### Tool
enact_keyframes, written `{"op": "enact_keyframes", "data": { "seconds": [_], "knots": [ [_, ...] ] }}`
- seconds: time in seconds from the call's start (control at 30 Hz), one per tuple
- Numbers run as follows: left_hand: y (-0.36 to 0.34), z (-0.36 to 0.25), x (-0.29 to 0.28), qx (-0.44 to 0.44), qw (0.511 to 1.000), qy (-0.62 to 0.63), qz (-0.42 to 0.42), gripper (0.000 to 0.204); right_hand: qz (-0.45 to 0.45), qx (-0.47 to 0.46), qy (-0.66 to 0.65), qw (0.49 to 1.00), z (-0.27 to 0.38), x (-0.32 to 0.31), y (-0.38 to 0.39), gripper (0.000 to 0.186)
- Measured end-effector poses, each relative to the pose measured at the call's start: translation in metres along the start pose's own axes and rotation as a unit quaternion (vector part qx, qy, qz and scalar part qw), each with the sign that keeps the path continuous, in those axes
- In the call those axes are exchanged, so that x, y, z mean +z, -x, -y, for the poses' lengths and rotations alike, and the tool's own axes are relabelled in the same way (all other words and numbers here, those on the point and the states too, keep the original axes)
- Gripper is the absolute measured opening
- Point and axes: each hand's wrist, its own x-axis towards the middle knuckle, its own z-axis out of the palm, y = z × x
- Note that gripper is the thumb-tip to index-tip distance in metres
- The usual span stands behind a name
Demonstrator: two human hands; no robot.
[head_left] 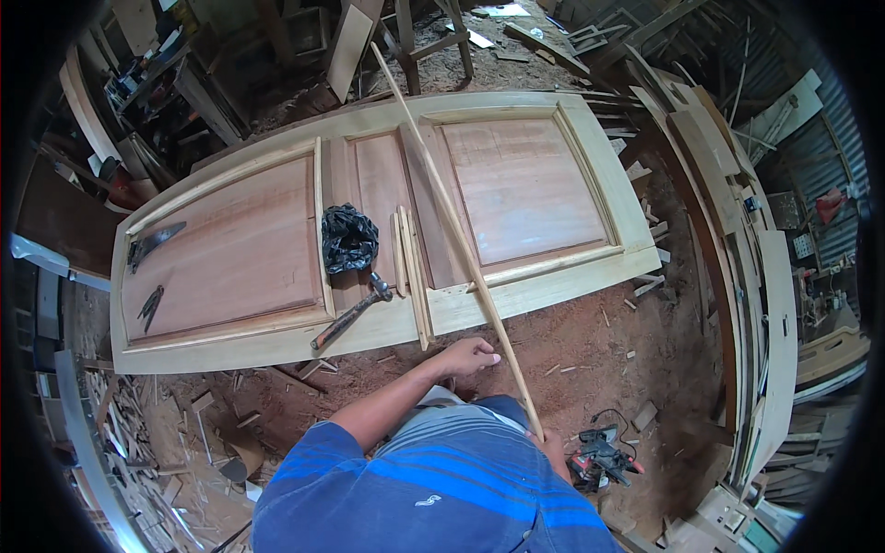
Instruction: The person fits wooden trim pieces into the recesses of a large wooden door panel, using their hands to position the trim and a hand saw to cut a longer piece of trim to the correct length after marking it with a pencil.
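strip of wood [458, 238] slanting from upper centre to lower centre, right across the door [530, 184]! right hand [551, 450] at lower centre, fingers grasping its near end; left hand [467, 357] just beside it, fingers curled, can't tell if gripping. hammer [346, 319] left of centre.

Right grip [551, 450] on long wood strip [453, 224], slanting across panelled door [530, 189].
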Motion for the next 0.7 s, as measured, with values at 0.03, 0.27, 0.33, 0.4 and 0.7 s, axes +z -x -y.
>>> {"op": "enact_keyframes", "data": {
  "seconds": [0.03,0.27,0.33,0.4,0.7],
  "knots": [
    [0.0,0.002,0.0,-0.005,1.0,0.015,-0.003,0.055,0.017,0.022,-0.02,0.999,-0.002,0.0,0.001,0.043],
    [-0.002,0.019,0.015,0.007,1.0,-0.01,-0.011,0.052,0.082,0.092,0.0,0.992,-0.014,0.004,0.022,0.051],
    [-0.003,0.024,0.021,-0.025,0.999,-0.022,0.015,0.053,0.093,0.111,-0.033,0.989,-0.026,0.013,0.029,0.052],
    [-0.003,0.03,0.03,-0.029,0.999,-0.003,0.015,0.056,0.101,0.125,-0.059,0.985,-0.042,0.025,0.035,0.054],
    [0.006,0.032,0.061,-0.028,0.997,-0.062,0.044,0.061,0.088,0.088,-0.084,0.989,-0.073,0.057,0.061,0.051]
  ]
}}
